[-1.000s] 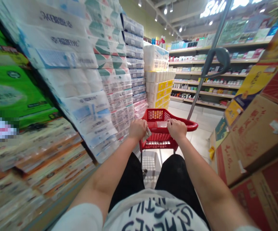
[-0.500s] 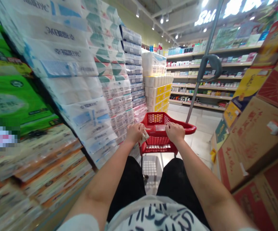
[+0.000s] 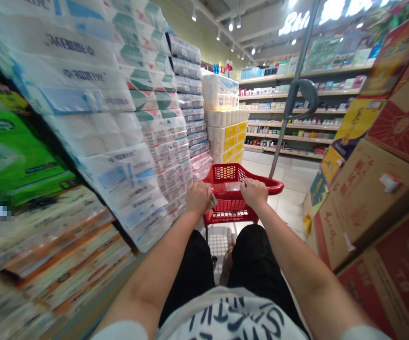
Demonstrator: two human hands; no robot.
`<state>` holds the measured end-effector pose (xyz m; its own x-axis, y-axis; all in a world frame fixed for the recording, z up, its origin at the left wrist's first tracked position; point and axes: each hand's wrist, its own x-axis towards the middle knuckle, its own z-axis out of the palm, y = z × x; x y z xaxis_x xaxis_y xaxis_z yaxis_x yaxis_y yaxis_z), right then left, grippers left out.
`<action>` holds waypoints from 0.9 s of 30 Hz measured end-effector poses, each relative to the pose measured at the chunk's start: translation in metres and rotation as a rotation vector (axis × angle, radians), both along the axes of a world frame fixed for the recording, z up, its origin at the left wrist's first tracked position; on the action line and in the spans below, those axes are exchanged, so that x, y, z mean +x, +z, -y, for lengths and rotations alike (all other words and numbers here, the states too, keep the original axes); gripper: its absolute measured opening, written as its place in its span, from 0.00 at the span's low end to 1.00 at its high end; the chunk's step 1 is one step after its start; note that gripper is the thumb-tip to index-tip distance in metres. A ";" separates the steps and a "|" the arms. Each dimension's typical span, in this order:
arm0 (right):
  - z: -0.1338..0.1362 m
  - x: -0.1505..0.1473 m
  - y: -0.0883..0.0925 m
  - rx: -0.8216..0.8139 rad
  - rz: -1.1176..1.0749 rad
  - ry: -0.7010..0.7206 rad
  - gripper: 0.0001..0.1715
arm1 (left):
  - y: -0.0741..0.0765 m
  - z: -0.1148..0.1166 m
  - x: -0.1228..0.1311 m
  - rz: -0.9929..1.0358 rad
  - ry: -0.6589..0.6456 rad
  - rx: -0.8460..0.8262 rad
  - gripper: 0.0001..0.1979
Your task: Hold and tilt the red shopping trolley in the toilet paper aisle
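The left hand is clamping around the handle of a red shopping cart, and a crumpled pale thing, too small to tell, is poking out beside its fingers. The right hand is gripping the same handle just to the right, fingers curling over the top. The cart's basket is sitting just beyond and below both hands. A grey pole is rising past the right hand, leaning to the right; whether it is joining the cart, I cannot tell. White paper packs are towering left of the left hand, cardboard boxes are stacking up right of the right hand, and shelves are standing well beyond both.
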<state>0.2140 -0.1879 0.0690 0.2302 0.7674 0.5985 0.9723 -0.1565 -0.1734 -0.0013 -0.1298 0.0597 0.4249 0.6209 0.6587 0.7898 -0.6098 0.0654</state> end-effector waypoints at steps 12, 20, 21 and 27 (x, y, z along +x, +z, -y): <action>-0.005 0.000 0.004 -0.005 -0.032 0.026 0.19 | -0.002 -0.015 0.003 0.061 -0.016 -0.021 0.15; -0.012 -0.008 0.005 0.008 -0.032 0.021 0.19 | -0.011 -0.011 0.006 0.031 0.116 0.102 0.17; -0.013 -0.009 0.005 0.010 -0.035 0.020 0.19 | -0.017 -0.008 0.007 0.032 0.144 0.148 0.17; -0.015 -0.010 0.005 -0.002 -0.030 0.027 0.19 | -0.012 -0.005 0.007 0.018 0.138 0.183 0.18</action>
